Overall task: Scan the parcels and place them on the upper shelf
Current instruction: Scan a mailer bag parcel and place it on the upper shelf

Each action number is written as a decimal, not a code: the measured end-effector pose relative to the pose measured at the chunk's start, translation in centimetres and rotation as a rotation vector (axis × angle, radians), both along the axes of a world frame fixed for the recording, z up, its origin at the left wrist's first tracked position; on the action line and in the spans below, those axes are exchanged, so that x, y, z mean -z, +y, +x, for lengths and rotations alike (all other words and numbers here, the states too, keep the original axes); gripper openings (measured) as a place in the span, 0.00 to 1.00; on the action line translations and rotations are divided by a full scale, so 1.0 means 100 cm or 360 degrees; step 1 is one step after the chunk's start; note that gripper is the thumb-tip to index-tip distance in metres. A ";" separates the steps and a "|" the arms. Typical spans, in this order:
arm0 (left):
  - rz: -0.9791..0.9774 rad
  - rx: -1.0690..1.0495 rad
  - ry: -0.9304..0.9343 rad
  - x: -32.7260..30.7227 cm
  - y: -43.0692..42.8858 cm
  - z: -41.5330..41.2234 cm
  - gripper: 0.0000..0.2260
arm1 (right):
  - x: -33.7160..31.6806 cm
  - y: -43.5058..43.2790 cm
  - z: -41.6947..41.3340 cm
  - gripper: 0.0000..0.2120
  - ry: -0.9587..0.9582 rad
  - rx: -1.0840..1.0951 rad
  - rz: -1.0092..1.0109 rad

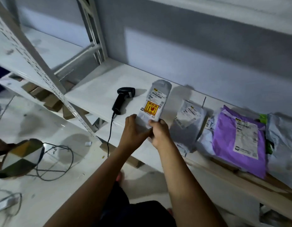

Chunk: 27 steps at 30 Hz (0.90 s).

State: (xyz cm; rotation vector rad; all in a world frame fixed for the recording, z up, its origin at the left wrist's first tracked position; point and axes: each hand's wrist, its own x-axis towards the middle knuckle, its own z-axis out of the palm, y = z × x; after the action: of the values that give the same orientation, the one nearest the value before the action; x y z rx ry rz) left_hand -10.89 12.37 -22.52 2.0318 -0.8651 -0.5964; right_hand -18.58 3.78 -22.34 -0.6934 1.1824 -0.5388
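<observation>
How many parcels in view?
5: the held parcel; on the shelf right of it a grey bag, a pale bag, a purple bag, and a crumpled bag at the edge. Others may hide underneath.

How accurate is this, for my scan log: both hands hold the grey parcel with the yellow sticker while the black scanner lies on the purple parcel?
Nearly: the head view shows the black scanner lying on the white shelf, not on the purple parcel. The rest holds.
</observation>
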 end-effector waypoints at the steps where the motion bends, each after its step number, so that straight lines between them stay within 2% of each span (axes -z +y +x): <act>1: 0.0015 0.0036 0.0100 0.006 0.001 0.018 0.35 | 0.005 -0.001 0.016 0.15 0.0054 0.0043 0.0015; 6: 0.0092 0.0187 0.0175 0.009 0.001 0.108 0.22 | 0.024 0.007 0.085 0.14 0.0092 0.0235 0.0151; 8: 0.0141 0.0279 0.0131 0.005 -0.005 0.134 0.14 | 0.028 0.011 0.102 0.14 0.0146 0.0288 0.0128; 11: 0.0215 0.0262 -0.0045 0.008 -0.015 0.163 0.09 | 0.035 0.010 0.115 0.14 0.0320 0.0300 0.0104; 13: 0.0222 0.0149 -0.0027 0.013 -0.021 0.174 0.10 | 0.039 0.010 0.116 0.15 0.0391 0.0297 0.0108; 16: 0.0339 0.0042 -0.0053 0.021 -0.032 0.191 0.21 | 0.045 0.006 0.118 0.15 0.0431 0.0322 0.0075; 18: 0.0483 0.0069 -0.0016 0.027 -0.040 0.199 0.25 | 0.047 0.003 0.118 0.15 0.0474 0.0322 0.0037; 21: 0.0530 0.0177 0.0006 0.031 -0.050 0.205 0.22 | 0.047 0.002 0.120 0.13 0.0570 0.0314 -0.0015; 27: 0.0541 0.0245 0.0174 0.028 -0.066 0.209 0.18 | 0.056 0.003 0.119 0.14 0.0524 0.0355 -0.0044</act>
State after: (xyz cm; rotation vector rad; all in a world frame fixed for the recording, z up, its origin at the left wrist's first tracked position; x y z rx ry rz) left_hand 10.03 5.73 -25.35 2.2199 -0.9084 -0.9875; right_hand -6.71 4.11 -27.89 -0.6949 1.5756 -0.6440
